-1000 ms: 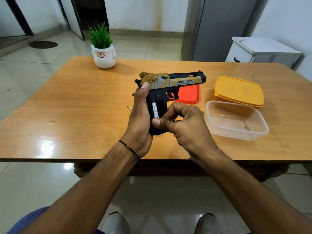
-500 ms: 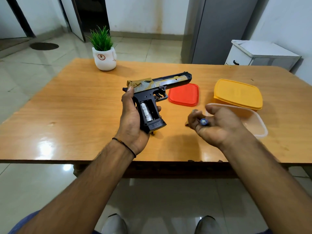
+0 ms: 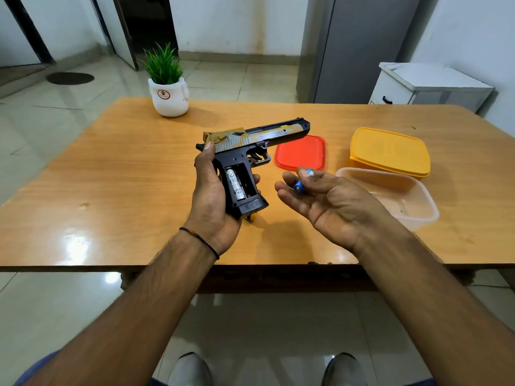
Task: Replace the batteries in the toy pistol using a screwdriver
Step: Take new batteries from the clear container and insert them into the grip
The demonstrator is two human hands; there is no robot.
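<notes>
My left hand [image 3: 210, 199] grips the handle of the black and gold toy pistol [image 3: 250, 151] above the table, barrel pointing right. The battery compartment in the handle is uncovered; one silver battery [image 3: 235, 183] sits in its left slot and the right slot shows empty. My right hand [image 3: 328, 199], palm up to the right of the pistol, pinches a blue battery [image 3: 301, 183] between thumb and fingers. No screwdriver or compartment cover is visible.
On the wooden table [image 3: 111, 176] lie a red lid [image 3: 302, 153], a closed yellow box [image 3: 390, 151] and an uncovered clear container [image 3: 401, 196] at the right. A potted plant [image 3: 167, 87] stands at the back left. A white cabinet [image 3: 429, 84] is behind the table.
My right hand pulled the blue battery out of the pistol's handle and moved right, turning palm up. My left hand tilted the pistol and lowered it slightly.
</notes>
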